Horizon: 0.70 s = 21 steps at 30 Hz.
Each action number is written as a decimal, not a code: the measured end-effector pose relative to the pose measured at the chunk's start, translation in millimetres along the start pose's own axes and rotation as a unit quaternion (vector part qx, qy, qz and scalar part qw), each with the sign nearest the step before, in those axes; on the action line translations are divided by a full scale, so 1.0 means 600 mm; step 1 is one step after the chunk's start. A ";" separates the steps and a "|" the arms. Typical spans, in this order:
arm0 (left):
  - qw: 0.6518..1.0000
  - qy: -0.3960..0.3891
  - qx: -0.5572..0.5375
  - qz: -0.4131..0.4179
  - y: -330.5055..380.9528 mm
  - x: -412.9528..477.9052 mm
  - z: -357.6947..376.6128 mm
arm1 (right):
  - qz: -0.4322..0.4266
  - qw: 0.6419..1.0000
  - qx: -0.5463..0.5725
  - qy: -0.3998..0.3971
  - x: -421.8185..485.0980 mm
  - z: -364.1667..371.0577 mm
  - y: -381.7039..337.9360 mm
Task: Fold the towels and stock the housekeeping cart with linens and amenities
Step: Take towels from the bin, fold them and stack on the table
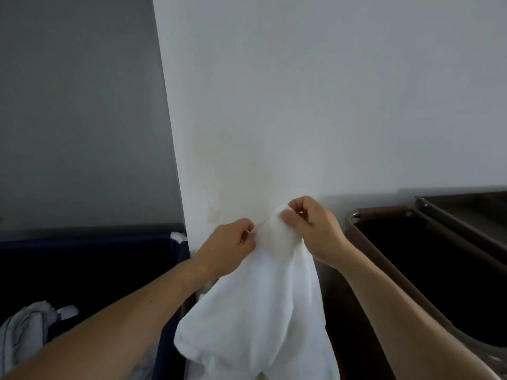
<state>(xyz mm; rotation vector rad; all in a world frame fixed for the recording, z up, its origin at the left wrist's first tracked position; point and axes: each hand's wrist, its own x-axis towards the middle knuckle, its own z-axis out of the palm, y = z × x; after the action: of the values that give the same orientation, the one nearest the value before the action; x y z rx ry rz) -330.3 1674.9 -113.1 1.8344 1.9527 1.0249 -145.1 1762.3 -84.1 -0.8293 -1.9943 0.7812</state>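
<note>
Two hands — left (229,249), right (312,229) — pinch the white towel (260,311) by its top edge.

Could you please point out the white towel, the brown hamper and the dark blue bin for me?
white towel (255,311), head view, middle of the hanging cloth.
brown hamper (384,210), head view, padded top rail at the back.
dark blue bin (82,239), head view, top rim.

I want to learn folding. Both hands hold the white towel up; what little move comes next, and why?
Probably slide the left hand and right hand apart along the top edge. They pinch the towel close together, so it hangs bunched.
</note>
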 end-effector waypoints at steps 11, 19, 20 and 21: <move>0.997 -0.016 -0.069 -0.021 0.002 0.017 -0.058 | -0.015 0.993 0.101 0.052 0.081 -0.097 -0.098; 0.967 0.079 -0.206 0.131 0.110 -0.001 -0.046 | -0.033 0.996 0.034 -0.070 0.066 -0.096 -0.129; 0.966 0.084 -0.202 0.136 0.106 -0.003 -0.040 | -0.034 0.996 0.035 -0.069 0.065 -0.099 -0.131; 0.965 0.092 -0.196 0.147 0.102 -0.004 -0.034 | -0.034 0.997 0.036 -0.064 0.065 -0.103 -0.132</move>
<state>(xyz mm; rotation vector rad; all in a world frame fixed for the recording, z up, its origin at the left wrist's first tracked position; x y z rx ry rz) -296.2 1663.0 -59.5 1.8807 1.4450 1.5950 -131.3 1759.3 22.8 -0.6813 -2.0828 0.8795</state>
